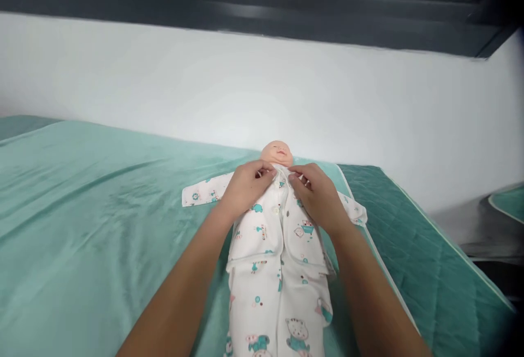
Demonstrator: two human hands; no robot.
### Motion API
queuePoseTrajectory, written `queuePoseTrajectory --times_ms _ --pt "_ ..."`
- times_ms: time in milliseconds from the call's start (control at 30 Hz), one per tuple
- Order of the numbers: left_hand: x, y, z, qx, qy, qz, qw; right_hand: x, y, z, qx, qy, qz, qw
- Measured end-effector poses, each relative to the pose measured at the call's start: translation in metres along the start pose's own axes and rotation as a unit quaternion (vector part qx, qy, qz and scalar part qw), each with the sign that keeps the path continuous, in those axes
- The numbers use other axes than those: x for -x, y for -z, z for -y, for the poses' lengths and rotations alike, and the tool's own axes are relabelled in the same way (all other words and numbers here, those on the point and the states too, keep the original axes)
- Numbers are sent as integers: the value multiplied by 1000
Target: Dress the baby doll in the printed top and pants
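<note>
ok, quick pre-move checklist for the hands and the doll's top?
1. Doll face-up on the green sheet: ok.
2. Left hand and right hand at either side of the collar: ok.
3. Sleeves spread out to both sides: ok.
4. Top hem lying over the trousers: ok.
5. Fabric pinched between fingertips: cannot tell.
6. Collar fastened: cannot tell, fingers close around it.

Open to both sides, closed off at the far end.
Can pass freely over the pale green sheet left of the left forearm and over the dark green quilted cover at right. Runs up against the white wall just past the doll's head. Meets outspread sleeves low on either side; between left grip and right grip, finds only a narrow gap at the collar.
</note>
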State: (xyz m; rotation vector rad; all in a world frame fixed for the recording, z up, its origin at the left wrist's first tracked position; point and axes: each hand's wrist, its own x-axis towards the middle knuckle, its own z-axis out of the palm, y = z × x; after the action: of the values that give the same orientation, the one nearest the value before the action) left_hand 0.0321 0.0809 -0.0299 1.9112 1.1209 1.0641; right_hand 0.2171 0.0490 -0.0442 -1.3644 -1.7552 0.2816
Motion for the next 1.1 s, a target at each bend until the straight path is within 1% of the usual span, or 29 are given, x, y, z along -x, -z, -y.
queuePoseTrajectory --times_ms 67,133,200,300,400,467,500,567,667,733,800,867,967,1100 --pt "12 1 -1 20 7 12 1000 18 1 9 17 -11 -36 999" --pt "21 1 -1 22 8 17 1000 33 -2 16 6 -33 -38 999" --pt "27 -1 0 18 7 12 1000 42 -6 20 -26 -68 -31 997" --pt "29 -2 2 15 6 17 1000 42 -11 22 -36 -100 -20 994" --pt "26 -2 2 27 16 28 999 35 -13 25 11 -99 -6 995" --pt "25 -1 0 37 29 27 999 31 -13 25 8 -97 -12 995" --pt "25 -1 -2 40 34 24 998 30 -12 25 -16 -102 -17 994" --pt "26 -3 -6 44 35 16 998 28 -8 23 -93 -135 -18 986" --pt "28 -8 -10 58 36 2 998 27 -4 22 -201 -198 -1 959" --pt "28 -11 -11 57 38 -3 998 27 -4 24 -217 -195 -17 956" --pt "29 -12 -10 44 39 1 998 30 -7 28 -198 -164 -48 965" --pt "29 -12 -9 28 33 11 999 33 -12 30 -183 -143 -61 971" --pt "29 -11 -8 -5 12 31 999 38 -17 27 -200 -146 -57 967" --pt "28 -12 -9 -60 -5 30 998 42 -16 19 -217 -141 -35 965"
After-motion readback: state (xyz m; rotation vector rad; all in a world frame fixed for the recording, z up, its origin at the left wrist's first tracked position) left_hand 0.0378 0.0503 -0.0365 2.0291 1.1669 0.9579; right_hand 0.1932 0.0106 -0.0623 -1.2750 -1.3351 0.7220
